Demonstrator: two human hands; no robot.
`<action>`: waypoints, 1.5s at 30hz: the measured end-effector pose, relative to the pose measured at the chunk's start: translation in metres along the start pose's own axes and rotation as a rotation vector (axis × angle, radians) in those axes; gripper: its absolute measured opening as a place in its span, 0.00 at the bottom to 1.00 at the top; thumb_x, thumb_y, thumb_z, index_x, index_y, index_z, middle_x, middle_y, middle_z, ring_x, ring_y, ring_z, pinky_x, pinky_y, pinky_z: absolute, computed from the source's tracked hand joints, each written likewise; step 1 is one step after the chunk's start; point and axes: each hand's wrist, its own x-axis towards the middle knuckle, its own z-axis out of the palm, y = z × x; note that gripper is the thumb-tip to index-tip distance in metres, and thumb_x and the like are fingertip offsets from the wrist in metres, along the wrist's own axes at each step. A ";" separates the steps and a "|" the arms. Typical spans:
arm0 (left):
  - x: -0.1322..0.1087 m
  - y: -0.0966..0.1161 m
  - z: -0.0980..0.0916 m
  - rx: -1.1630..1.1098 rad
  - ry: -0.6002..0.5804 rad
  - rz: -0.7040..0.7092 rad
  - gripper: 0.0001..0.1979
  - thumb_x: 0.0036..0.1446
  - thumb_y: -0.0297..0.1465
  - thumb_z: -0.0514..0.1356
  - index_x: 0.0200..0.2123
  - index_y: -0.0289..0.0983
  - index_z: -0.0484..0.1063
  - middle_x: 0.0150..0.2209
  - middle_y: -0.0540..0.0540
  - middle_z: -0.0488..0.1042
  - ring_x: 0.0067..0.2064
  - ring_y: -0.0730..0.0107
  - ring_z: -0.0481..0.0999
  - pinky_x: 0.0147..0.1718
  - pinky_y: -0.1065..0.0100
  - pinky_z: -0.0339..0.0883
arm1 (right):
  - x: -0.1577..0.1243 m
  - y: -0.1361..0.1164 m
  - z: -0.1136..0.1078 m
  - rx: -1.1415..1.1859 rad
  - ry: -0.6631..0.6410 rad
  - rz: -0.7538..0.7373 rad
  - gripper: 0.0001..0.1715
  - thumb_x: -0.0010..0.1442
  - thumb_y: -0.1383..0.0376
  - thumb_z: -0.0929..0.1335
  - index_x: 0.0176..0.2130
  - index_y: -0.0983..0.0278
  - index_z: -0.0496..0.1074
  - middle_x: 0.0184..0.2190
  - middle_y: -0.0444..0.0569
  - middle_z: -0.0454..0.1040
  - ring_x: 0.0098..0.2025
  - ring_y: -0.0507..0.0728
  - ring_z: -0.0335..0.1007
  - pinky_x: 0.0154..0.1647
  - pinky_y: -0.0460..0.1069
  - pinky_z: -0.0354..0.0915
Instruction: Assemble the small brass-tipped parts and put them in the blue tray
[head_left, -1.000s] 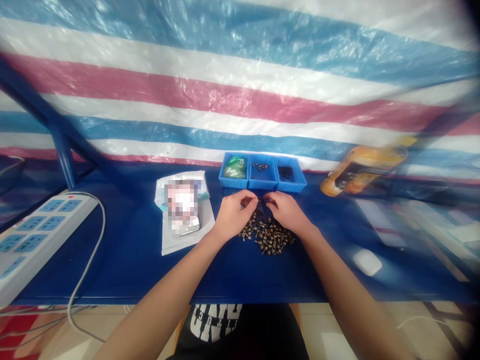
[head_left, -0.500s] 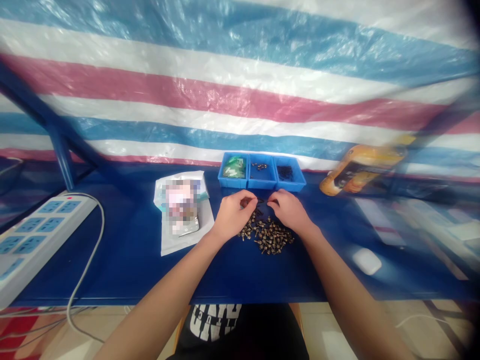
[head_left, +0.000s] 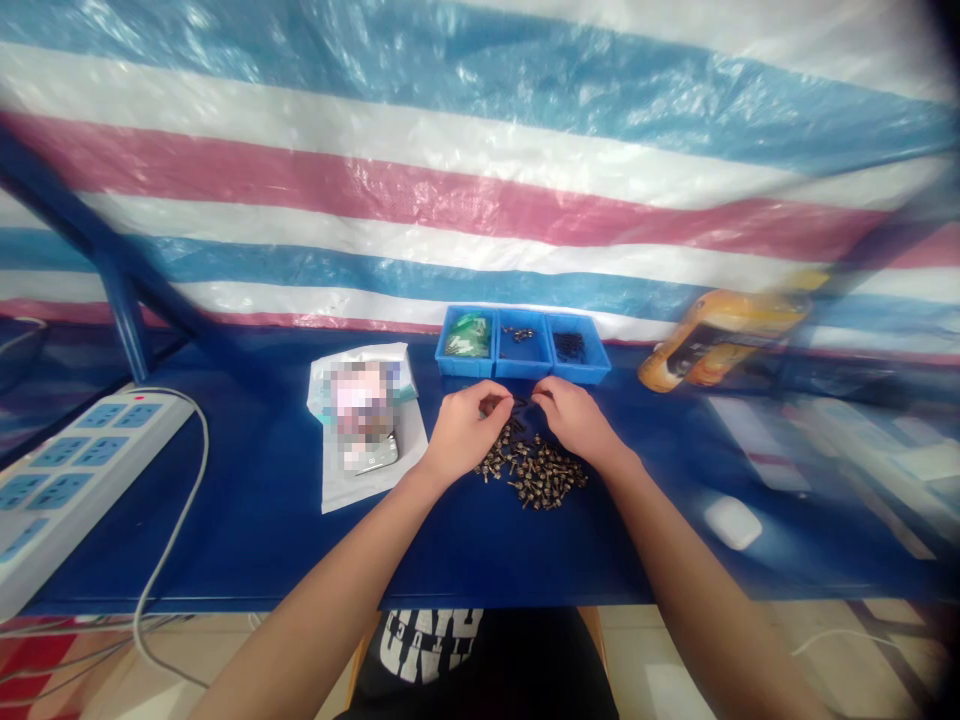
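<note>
My left hand (head_left: 477, 418) is closed in a pinch beside a heap of small metal screw-like pieces (head_left: 546, 476). A dark bit shows at its fingertips, too small to name. Facing it, my right hand (head_left: 568, 410) is also pinched, thumb against forefinger, and what it grips is hidden. A narrow gap separates the two hands' fingertips. Several dark slender pieces (head_left: 519, 420) lie between them, at the far side of the heap. Just beyond the hands stand three joined blue bins: the left bin (head_left: 466, 366), the middle bin (head_left: 523, 366) and the right bin (head_left: 582, 372).
A white packet (head_left: 337, 490) with a phone (head_left: 379, 455) on it lies to the left. Further left is a power strip (head_left: 82, 450) with a cable. On the right are an orange bottle (head_left: 720, 330) and a white rounded case (head_left: 733, 523). Striped sheeting hangs behind.
My right hand has shifted slightly left, its fingertips nearer my left hand. The left hand, heap and bins look the same.
</note>
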 end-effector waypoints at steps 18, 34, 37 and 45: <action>-0.001 0.000 0.001 -0.070 -0.007 0.007 0.11 0.61 0.36 0.60 0.46 0.42 0.74 0.37 0.51 0.80 0.34 0.71 0.77 0.36 0.69 0.69 | 0.000 -0.023 -0.011 0.736 0.083 0.049 0.11 0.59 0.58 0.71 0.37 0.63 0.78 0.33 0.48 0.80 0.35 0.56 0.75 0.40 0.51 0.70; -0.002 0.006 0.002 -0.076 -0.024 0.042 0.09 0.63 0.35 0.58 0.39 0.40 0.77 0.36 0.50 0.80 0.33 0.71 0.76 0.35 0.70 0.69 | -0.001 -0.024 -0.007 0.719 0.074 0.015 0.11 0.60 0.58 0.70 0.38 0.62 0.78 0.33 0.48 0.79 0.33 0.54 0.73 0.39 0.50 0.70; -0.002 0.006 0.002 -0.073 -0.022 0.041 0.09 0.63 0.35 0.58 0.39 0.40 0.77 0.35 0.51 0.80 0.33 0.71 0.76 0.35 0.70 0.69 | -0.001 -0.024 -0.007 0.713 0.075 0.013 0.11 0.60 0.58 0.70 0.38 0.62 0.78 0.34 0.47 0.79 0.33 0.54 0.74 0.39 0.50 0.70; -0.002 0.005 0.001 -0.065 -0.016 0.039 0.08 0.62 0.34 0.58 0.39 0.40 0.77 0.35 0.51 0.80 0.33 0.72 0.76 0.36 0.71 0.68 | -0.002 -0.026 -0.009 0.741 0.061 0.005 0.12 0.61 0.57 0.70 0.38 0.63 0.78 0.32 0.47 0.79 0.33 0.54 0.73 0.39 0.50 0.70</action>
